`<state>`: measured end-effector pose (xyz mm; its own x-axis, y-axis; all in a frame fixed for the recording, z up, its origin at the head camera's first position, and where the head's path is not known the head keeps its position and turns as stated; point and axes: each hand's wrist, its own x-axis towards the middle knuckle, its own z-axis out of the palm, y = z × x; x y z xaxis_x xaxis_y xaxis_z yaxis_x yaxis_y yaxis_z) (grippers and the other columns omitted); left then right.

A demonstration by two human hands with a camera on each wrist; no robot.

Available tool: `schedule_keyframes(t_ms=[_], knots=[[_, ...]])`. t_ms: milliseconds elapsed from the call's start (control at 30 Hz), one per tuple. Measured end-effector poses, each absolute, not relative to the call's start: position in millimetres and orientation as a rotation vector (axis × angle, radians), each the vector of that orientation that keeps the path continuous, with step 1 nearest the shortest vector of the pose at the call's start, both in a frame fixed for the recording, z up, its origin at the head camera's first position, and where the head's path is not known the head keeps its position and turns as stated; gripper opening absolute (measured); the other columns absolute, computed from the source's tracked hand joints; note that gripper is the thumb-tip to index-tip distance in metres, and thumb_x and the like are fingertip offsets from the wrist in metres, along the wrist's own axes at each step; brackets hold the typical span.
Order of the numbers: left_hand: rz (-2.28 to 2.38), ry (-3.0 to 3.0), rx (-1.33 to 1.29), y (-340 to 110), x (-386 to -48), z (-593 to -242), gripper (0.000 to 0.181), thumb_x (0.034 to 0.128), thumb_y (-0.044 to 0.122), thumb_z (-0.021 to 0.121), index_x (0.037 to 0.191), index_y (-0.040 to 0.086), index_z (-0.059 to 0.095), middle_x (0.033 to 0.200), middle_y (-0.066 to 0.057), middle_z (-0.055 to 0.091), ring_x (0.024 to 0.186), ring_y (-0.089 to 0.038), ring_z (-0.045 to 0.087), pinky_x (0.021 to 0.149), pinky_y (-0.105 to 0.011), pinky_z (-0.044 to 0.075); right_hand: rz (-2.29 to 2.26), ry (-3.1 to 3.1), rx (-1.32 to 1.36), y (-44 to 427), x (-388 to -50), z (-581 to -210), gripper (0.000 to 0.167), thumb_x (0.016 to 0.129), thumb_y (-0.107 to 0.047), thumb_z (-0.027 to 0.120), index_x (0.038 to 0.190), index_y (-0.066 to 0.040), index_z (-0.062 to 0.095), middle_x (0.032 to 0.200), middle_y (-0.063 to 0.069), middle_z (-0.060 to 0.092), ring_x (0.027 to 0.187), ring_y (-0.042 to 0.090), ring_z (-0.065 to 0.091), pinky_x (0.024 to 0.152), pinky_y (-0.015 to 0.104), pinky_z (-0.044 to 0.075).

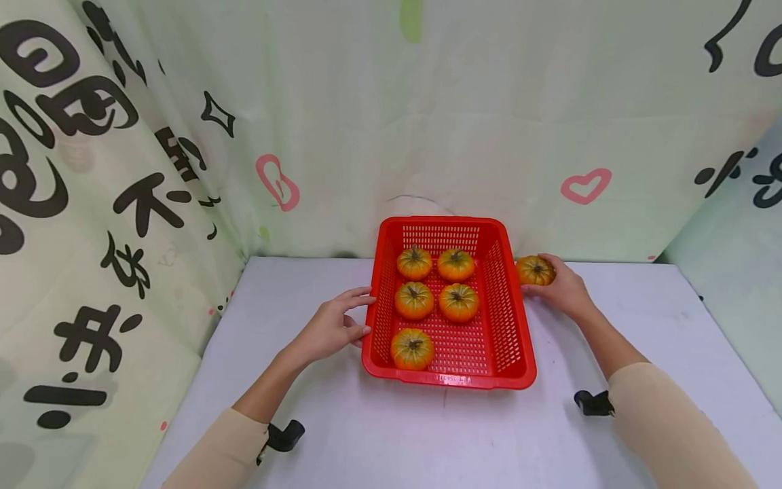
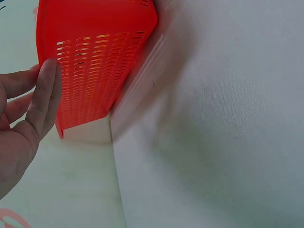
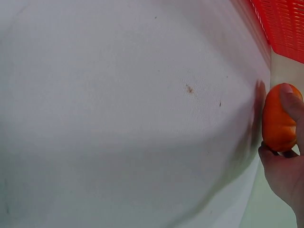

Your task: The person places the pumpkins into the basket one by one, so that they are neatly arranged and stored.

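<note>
A red perforated plastic basket (image 1: 510, 299) stands on the table with several small orange pumpkins inside, among them a front one (image 1: 412, 349). My left hand (image 1: 332, 322) touches the basket's left side near the rim. In the left wrist view, fingers (image 2: 43, 95) lie fairly straight against the outer wall. Just outside the basket's right wall, my right hand (image 1: 561, 288) holds another small pumpkin (image 1: 535, 270). The right wrist view shows the thumb on one side of this orange pumpkin (image 3: 276, 118) and fingers at its lower end; part of the hand is cut off by the frame edge.
The white table (image 1: 342, 435) extends around the basket. A pale curtain (image 1: 464, 122) with black characters and pink hearts rises directly behind the basket, and more printed cloth (image 1: 79, 272) hangs at the left. Black straps or mounts (image 1: 284, 436) sit at both wrists.
</note>
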<state>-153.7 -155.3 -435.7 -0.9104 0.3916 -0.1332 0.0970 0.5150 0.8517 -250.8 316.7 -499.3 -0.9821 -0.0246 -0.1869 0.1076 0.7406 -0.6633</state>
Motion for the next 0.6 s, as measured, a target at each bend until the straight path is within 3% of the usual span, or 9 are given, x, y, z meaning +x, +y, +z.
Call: schedule_keyframes(t_ms=[600], knots=[[1.336,2.46,0.4,-155.9,-154.1,-436.9,0.058,0.0934,0.005,0.074,0.148,0.008,0.056,0.163,-0.004,0.041,0.074,-0.011,0.072,0.076,-0.03,0.064,-1.032,2.808,-0.045,316.9,-222.5,-448.9,0.098,0.092,-0.042,0.077,0.162,-0.002,0.021,0.154,0.035,0.034,0.134,0.053,0.037,0.101,0.069,0.049]])
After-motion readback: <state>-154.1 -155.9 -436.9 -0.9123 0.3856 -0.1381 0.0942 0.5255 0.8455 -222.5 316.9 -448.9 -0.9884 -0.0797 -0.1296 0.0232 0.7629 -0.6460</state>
